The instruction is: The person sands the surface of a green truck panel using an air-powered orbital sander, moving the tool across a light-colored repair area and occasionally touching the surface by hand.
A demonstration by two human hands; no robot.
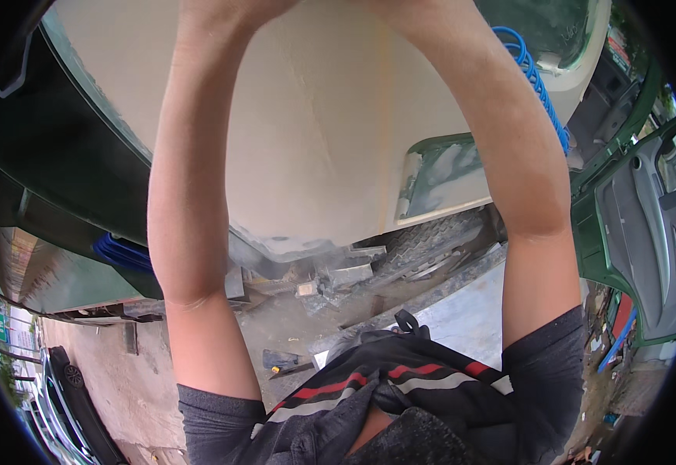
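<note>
Both my arms reach up across the frame toward a large beige, dusty vehicle body panel [315, 147]. At the top edge, my left hand [264, 8] shows only around the wrist, and its fingers are cut off. My right hand [404, 8] is cropped there too, a little to the right. Whatever they hold or touch lies outside the picture. A faint yellowish strip and a thin scratch-like line run down the panel between my forearms. Low on the panel, beside my right forearm, a green-edged recess [443, 182] has whitish patches.
A blue coiled hose [536, 85] hangs behind my right forearm. On the right stands an open green vehicle door [632, 225] with grey inner trim. Rubble and a tyre [439, 240] lie below the panel. A dark car [82, 395] is parked at lower left.
</note>
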